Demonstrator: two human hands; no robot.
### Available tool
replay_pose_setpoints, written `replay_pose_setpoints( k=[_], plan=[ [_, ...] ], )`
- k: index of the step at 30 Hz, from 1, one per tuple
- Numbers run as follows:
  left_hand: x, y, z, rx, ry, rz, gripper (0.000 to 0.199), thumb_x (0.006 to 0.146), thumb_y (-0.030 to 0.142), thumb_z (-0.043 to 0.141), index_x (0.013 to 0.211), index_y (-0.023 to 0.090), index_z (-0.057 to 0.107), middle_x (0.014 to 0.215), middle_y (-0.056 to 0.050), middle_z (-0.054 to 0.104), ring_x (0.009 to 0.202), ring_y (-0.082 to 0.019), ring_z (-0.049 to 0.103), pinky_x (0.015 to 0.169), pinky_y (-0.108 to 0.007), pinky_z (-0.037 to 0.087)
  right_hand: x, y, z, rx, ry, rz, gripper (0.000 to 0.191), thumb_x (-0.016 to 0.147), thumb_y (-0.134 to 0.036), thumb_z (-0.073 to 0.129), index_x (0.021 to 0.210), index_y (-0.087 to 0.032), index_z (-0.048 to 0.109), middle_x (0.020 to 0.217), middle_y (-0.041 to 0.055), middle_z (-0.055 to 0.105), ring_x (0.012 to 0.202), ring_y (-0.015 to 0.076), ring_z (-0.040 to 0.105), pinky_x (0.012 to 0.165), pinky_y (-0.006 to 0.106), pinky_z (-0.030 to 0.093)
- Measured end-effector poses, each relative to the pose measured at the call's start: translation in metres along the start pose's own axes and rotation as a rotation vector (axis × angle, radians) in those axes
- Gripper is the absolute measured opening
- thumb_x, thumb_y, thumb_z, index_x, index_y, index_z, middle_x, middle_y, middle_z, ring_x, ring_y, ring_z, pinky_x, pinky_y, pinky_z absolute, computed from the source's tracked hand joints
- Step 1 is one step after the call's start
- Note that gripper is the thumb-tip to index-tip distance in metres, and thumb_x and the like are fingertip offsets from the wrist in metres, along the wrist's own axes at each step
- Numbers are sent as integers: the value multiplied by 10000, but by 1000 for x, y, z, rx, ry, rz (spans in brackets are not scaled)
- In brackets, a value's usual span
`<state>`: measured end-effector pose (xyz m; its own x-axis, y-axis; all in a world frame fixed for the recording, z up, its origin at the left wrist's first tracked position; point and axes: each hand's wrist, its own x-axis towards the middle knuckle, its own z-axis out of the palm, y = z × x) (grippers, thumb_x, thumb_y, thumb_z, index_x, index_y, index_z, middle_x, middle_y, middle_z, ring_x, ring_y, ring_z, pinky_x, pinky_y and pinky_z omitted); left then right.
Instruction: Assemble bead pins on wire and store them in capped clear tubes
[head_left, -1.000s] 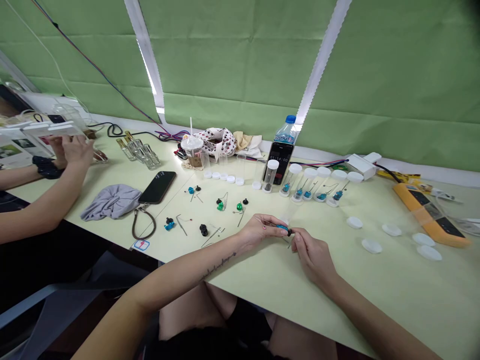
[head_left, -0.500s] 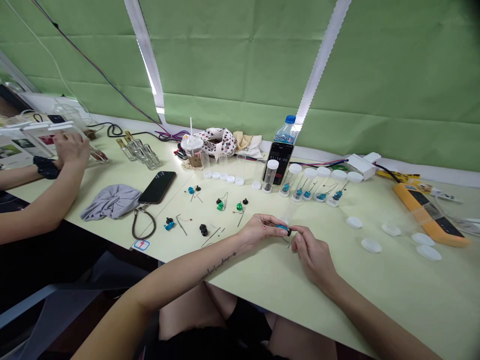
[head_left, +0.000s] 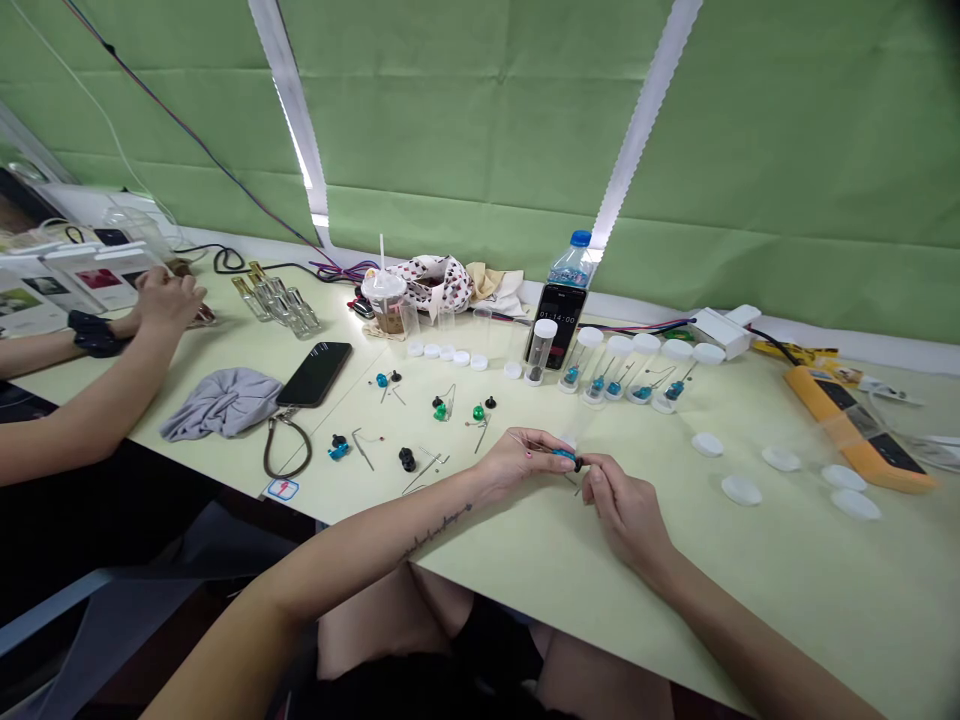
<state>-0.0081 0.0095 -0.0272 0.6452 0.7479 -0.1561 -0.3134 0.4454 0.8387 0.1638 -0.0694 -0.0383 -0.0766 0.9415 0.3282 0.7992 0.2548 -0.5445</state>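
Near the table's front edge, my left hand [head_left: 523, 462] is closed on a small blue part [head_left: 564, 455] with a black end. My right hand [head_left: 626, 508] has its fingers pinched against the black end [head_left: 577, 464]; whether anything else is between them is too small to tell. Thin metal pieces stick out by the left fingers. Left of my hands lie small sets of parts: a blue part [head_left: 339, 450], a black part [head_left: 406, 459], green parts [head_left: 440, 411] and bent metal keys [head_left: 364, 450]. Behind stand clear tubes [head_left: 583, 362] with white caps, several holding blue parts.
White caps [head_left: 742, 490] lie at the right, before an orange power strip [head_left: 862, 430]. A phone showing a timer [head_left: 559, 318] leans on a bottle [head_left: 571, 262]. Another phone [head_left: 316, 374] and a grey cloth [head_left: 221, 402] lie left, near another person's hands [head_left: 169, 298].
The other person's hands have moved right and slightly down, away from the white boxes. My own hands have hardly moved and keep the same hold.
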Motion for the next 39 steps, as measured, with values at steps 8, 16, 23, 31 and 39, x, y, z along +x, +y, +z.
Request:
replay_pose_setpoints(
  k=[8, 16, 23, 31, 39],
  plan=[
    [-1, 1, -1, -9, -7, -6, 400, 483, 216, 839, 831, 81, 694, 797, -103, 693, 734, -166, 645, 874, -386, 450, 1, -7, -3, 1, 5, 52, 315, 938, -337, 269, 1131, -192, 472, 626, -33, 598, 555, 125, 580, 590, 240, 427],
    [-1, 1, 0, -3, -9, 3, 412, 463, 230, 846, 819, 84, 696, 798, -102, 690, 729, -165, 638, 867, -386, 451, 0, -8, -3, 29, 3, 40, 296, 936, -341, 276, 1098, -194, 475, 621, -31, 597, 543, 124, 576, 582, 239, 427],
    [-1, 0, 0, 15, 4, 2, 400, 468, 217, 844, 819, 87, 701, 795, -100, 690, 732, -162, 633, 844, -362, 457, 1, -6, -3, 19, -6, 35, 286, 940, -343, 274, 1074, -199, 481, 629, -33, 596, 552, 124, 577, 590, 242, 421],
    [1, -2, -2, 14, 1, 8, 386, 468, 197, 842, 809, 85, 701, 801, -100, 689, 723, -158, 630, 846, -367, 457, 1, -5, -2, 14, -13, 27, 276, 941, -341, 268, 1036, -203, 486, 622, -34, 592, 536, 123, 568, 595, 242, 421],
    [0, 0, 0, 4, 1, 1, 375, 477, 186, 839, 812, 88, 703, 791, -92, 691, 718, -151, 632, 844, -355, 458, 1, -6, -3, 3, -28, 36, 282, 940, -340, 268, 1057, -207, 488, 624, -32, 591, 543, 127, 569, 592, 246, 421]
  ],
)
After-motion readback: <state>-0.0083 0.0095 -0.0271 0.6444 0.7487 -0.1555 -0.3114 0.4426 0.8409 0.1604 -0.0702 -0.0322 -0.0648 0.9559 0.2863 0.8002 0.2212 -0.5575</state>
